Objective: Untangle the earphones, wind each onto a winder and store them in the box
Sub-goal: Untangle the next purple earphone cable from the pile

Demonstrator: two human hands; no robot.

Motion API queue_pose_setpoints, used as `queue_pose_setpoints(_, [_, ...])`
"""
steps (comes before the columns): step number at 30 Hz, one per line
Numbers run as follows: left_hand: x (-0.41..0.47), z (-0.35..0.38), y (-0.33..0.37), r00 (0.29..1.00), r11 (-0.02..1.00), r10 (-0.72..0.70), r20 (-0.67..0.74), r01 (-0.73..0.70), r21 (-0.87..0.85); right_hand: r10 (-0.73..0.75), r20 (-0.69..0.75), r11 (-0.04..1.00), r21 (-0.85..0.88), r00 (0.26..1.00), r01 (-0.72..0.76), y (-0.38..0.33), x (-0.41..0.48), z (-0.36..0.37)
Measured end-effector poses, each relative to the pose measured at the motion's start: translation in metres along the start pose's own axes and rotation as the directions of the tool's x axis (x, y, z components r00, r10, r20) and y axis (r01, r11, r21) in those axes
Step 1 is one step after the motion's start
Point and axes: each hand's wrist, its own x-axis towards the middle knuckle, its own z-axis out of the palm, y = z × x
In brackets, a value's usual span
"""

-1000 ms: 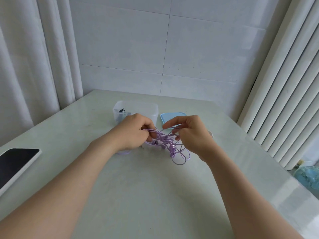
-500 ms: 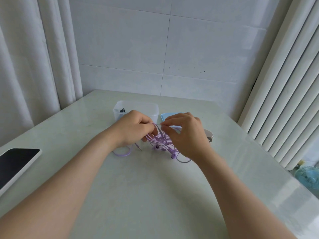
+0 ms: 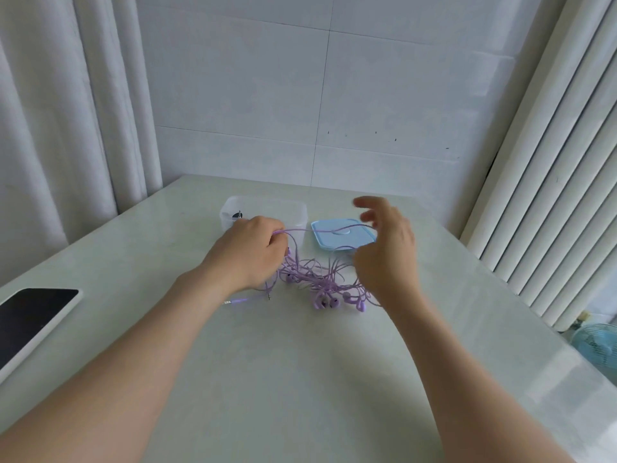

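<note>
A tangle of purple earphones (image 3: 317, 282) lies on the pale table (image 3: 300, 379) between my hands, its buds (image 3: 325, 302) nearest me and a jack plug (image 3: 247, 300) lying to the left. My left hand (image 3: 250, 255) grips a bunch of cable at the tangle's left side. One strand (image 3: 320, 229) stretches from it across to my right hand (image 3: 389, 252), which holds its far end; that hand's upper fingers are spread and blurred. Behind my left hand stands the clear box (image 3: 267, 208) with a small dark item (image 3: 237, 215) inside.
The box's blue lid (image 3: 344, 240) lies flat just right of the box, behind the stretched strand. A dark-screened phone (image 3: 33, 315) rests at the table's left edge. Curtains hang on both sides, a tiled wall is behind, and a small fan (image 3: 597, 342) stands on the floor at the right.
My hands have drawn apart: the right hand moved right and up, pulling one strand out taut over the lid. The tangle has spread wider on the table.
</note>
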Motion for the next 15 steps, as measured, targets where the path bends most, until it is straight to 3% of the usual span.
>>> queue_pose_setpoints(3, [-0.001,0.000,0.004,1.000,1.000,0.006,-0.003,-0.006,0.016,-0.277,0.168,0.957,-0.041,0.946,0.287,-0.011,-0.011,0.008])
queue_pose_setpoints(8, [-0.005,-0.003,0.010,0.998,0.998,0.061,0.020,-0.060,-0.013,-0.345,0.313,0.900,-0.158,0.885,0.407,-0.010,-0.019,0.020])
queue_pose_setpoints(11, [-0.005,-0.003,0.011,0.996,0.996,0.088,0.028,-0.087,-0.018,-0.356,0.266,0.898,-0.168,0.896,0.406,-0.002,-0.015,0.024])
queue_pose_setpoints(15, [-0.002,0.001,0.003,0.995,0.995,0.096,-0.001,-0.096,-0.007,-0.281,0.041,0.954,-0.094,0.959,0.284,-0.004,-0.008,0.023])
